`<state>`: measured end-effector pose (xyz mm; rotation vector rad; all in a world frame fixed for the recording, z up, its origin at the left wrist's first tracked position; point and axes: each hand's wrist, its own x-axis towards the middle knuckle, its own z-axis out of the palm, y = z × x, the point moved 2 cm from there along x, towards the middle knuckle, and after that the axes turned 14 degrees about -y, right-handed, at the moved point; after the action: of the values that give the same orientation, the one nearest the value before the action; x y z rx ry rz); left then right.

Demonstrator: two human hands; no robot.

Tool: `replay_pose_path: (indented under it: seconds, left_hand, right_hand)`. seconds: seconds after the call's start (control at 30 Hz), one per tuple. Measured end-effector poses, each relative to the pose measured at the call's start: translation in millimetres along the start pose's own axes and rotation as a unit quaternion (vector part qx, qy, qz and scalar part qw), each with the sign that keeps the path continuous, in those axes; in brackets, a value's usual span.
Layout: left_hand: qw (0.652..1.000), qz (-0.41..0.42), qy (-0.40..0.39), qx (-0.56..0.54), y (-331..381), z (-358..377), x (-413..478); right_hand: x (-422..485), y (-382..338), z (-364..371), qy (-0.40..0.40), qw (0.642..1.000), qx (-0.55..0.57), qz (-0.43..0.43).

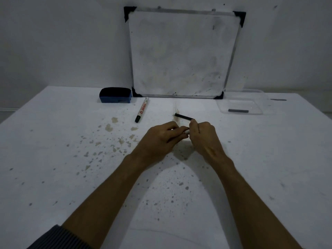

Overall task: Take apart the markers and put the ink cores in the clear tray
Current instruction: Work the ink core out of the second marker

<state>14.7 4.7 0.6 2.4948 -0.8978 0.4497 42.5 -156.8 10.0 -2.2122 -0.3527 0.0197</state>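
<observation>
Left hand: over mid-table, fingers curled in and pinched on a marker barrel — only a pale end of it shows between the two hands.
Right hand: close against the left, fingers bunched; thumb and forefinger pinch the near end of a dark core.
Core: thin black stick, angled up and to the left from the right fingertips, far end free above the table.
Second core: grey, lying flat inside the tray, near its front wall.
Tray: clear plastic, far right of the table, just beside the whiteboard's lower right corner.
Whole marker: white body with red print, black cap toward the person — lying at a slant, left of the hands and well apart from them.
Eraser: blue and black, at the table's back edge, just left of the whiteboard.
Whiteboard: smudged, propped against the wall, black corner caps.
Table: white cover, speckled with brownish stains, thickest left of the hands.
Sleeve: dark ribbed fabric, pushed up on the left forearm.
</observation>
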Motion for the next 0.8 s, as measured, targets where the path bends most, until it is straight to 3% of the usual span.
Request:
replay_pose_path:
  seconds: [0.13, 0.27, 0.33, 0.43, 0.53, 0.67, 0.8]
  left_hand:
    - [0.987, -0.019, -0.047, -0.151, 1, -12, 2]
    - [0.9, -0.154, -0.217, -0.346, -4, -32, -4]
    - [0.896, -0.16, -0.231, -0.344, -4, -35, -9]
    - [0.91, -0.178, -0.189, -0.322, -4, -30, -10]
    - [0.944, -0.142, -0.121, -0.271, -7, -20, -6]
    - [0.979, -0.085, -0.048, -0.177, -8, -8, -4]
    - [0.956, -0.148, -0.106, -0.229, -3, -11, 0]
  right_hand:
    - [-6, -4, -1, 0.038, 0.978, -0.097, -0.179]
    - [-15, -4, 3, 0.042, 0.944, -0.157, -0.289]
    - [-17, 0, 11, 0.033, 0.96, -0.119, -0.25]
    - [-12, 0, 16, -0.005, 0.995, -0.058, -0.084]
    - [-5, -3, 12, -0.008, 1.0, -0.013, 0.011]
    - [-6, -1, 14, 0.035, 0.999, -0.018, 0.019]
    - [-7, 6, 11, 0.037, 0.993, -0.046, -0.101]
